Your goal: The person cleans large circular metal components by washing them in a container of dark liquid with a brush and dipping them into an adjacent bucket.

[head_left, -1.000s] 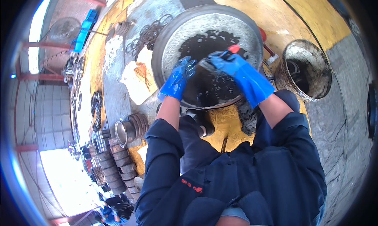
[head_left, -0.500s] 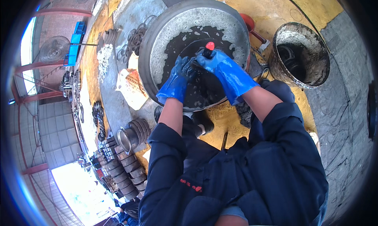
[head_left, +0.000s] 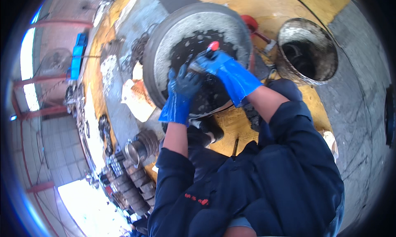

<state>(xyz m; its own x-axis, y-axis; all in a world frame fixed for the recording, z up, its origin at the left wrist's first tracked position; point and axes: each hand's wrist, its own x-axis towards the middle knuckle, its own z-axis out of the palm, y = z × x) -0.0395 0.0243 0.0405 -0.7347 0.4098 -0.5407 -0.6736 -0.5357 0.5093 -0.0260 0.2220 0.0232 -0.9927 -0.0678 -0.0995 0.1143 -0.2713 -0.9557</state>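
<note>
A wide round tub (head_left: 149, 68) with a pale grey inner wall stands before me, dark foam-flecked liquid (head_left: 206, 94) inside it. Both my hands wear blue rubber gloves and are over the liquid. My right hand (head_left: 212, 63) is closed around a tool with a red-tipped dark handle (head_left: 213, 46); its working end, toward my left hand, is blurred and I cannot make out its kind. Left of it, my left hand (head_left: 185, 83) has its fingers apart, the glove darkened and wet. I see nothing held in it.
Right of the tub stands a dirty metal bucket (head_left: 284, 57), with a red dipper (head_left: 250, 23) near the tub's far right rim. Paper sacking (head_left: 138, 99) lies at the left, near dark rings (head_left: 140, 47). Stacked metal rings (head_left: 130, 187) stand at the lower left.
My hands have moved apart a little; the left has dropped slightly and its fingers have spread. The tool in my right hand has shifted slightly left. The whole view has shifted a little.
</note>
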